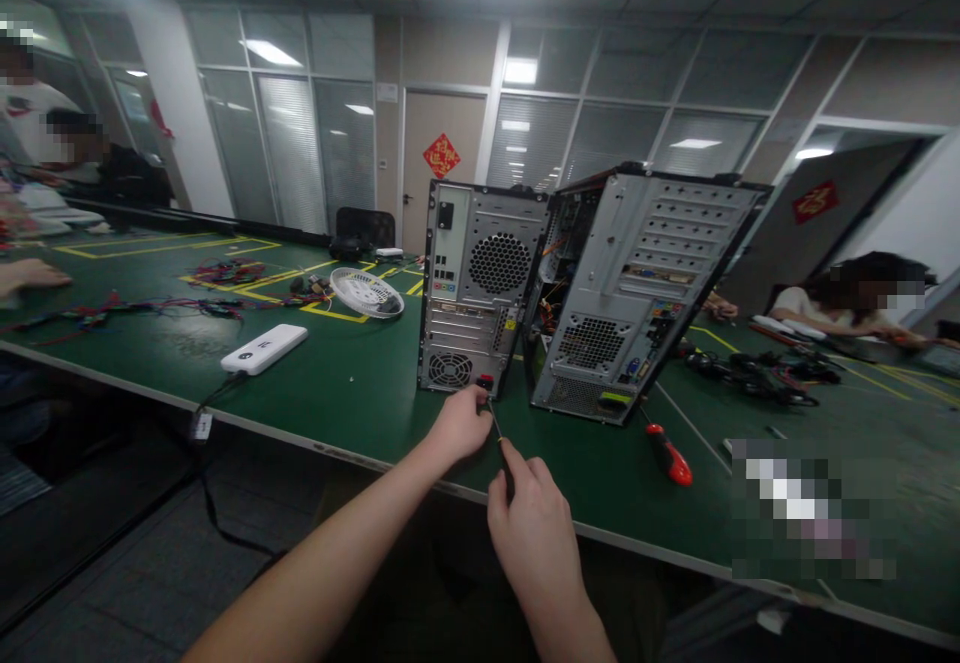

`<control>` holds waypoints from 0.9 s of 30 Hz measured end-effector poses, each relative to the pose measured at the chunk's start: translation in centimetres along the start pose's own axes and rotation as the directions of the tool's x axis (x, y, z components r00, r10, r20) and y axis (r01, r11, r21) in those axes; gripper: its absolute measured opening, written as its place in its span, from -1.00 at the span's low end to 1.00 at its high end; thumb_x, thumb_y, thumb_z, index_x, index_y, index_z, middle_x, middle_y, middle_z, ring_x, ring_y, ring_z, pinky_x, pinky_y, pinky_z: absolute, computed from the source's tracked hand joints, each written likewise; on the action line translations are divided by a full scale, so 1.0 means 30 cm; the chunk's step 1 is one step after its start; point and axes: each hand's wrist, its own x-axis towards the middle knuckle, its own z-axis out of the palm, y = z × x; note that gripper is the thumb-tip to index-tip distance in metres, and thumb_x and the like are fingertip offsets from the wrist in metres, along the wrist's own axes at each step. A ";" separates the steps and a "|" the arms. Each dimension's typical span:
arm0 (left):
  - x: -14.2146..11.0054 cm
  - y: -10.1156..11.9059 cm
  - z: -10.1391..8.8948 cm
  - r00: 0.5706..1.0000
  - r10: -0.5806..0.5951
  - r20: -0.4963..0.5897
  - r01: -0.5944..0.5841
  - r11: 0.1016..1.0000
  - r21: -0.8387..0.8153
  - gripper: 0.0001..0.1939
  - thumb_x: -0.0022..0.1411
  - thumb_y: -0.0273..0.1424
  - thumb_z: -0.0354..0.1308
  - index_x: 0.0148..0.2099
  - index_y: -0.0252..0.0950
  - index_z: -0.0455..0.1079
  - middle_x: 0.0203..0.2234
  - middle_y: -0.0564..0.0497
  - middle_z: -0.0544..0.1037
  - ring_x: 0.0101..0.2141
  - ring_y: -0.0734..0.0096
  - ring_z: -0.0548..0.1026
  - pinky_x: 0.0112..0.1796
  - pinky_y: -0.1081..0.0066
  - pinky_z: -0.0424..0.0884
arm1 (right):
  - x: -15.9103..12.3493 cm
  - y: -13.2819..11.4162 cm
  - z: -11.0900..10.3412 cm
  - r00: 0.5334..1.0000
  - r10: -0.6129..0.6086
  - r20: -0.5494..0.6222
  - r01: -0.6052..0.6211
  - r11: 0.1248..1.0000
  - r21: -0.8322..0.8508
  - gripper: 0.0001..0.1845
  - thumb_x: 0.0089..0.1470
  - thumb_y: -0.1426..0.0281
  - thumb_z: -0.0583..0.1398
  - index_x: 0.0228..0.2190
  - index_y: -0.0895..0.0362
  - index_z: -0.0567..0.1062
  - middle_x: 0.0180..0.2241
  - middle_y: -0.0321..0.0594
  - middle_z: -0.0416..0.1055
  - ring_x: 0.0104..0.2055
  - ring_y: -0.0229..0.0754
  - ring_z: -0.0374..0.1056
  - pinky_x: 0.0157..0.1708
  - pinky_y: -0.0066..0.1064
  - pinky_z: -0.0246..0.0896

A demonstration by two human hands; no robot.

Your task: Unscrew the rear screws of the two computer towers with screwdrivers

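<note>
Two computer tower cases stand upright side by side with their backs towards me: a smaller left computer case (480, 313) and a larger right computer case (637, 293), whose left side shows wires inside. My right hand (536, 518) is wrapped round the dark handle of a screwdriver (496, 427). Its thin shaft points up to the lower back edge of the left case. Close by that tip, my left hand (461, 425) is closed, fingertips against the bottom corner below the power socket; what they pinch is hidden.
A red-handled screwdriver (669, 455) lies right of the cases on the green table (360, 393). At left are a white power bank (265, 350) with a cable, a white round basket (367, 293) and wires (142, 311). Black cables (750, 375) lie at right. Other people sit on both sides.
</note>
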 end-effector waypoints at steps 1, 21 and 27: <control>-0.001 0.001 0.000 1.000 0.003 0.002 -0.003 1.000 -0.001 -0.60 0.19 -0.54 0.14 0.08 -0.39 0.49 0.04 -0.24 0.60 0.06 0.17 0.54 0.14 0.30 0.36 | 0.000 0.001 0.000 1.000 0.002 0.003 -0.002 1.000 -0.003 -0.52 0.32 0.48 0.07 0.22 0.11 0.44 -0.13 -0.10 0.47 -0.17 -0.14 0.52 -0.17 -0.41 0.33; -0.012 0.008 -0.004 1.000 -0.018 -0.018 0.017 1.000 -0.020 -0.60 0.18 -0.56 0.14 0.08 -0.38 0.45 -0.06 -0.18 0.62 -0.06 0.23 0.57 0.05 0.33 0.42 | -0.001 0.001 -0.002 1.000 0.008 0.004 -0.008 1.000 -0.007 -0.53 0.34 0.47 0.07 0.22 0.14 0.44 -0.11 -0.08 0.48 -0.15 -0.12 0.52 -0.17 -0.40 0.32; -0.012 0.009 0.002 0.999 -0.012 -0.030 0.012 1.000 -0.008 -0.60 0.18 -0.57 0.15 0.08 -0.39 0.45 -0.11 -0.13 0.64 -0.14 0.30 0.59 -0.01 0.37 0.44 | 0.003 0.000 0.003 1.000 0.011 0.003 -0.011 1.000 -0.017 -0.54 0.34 0.48 0.07 0.21 0.15 0.43 -0.09 -0.05 0.49 -0.12 -0.06 0.53 -0.14 -0.35 0.32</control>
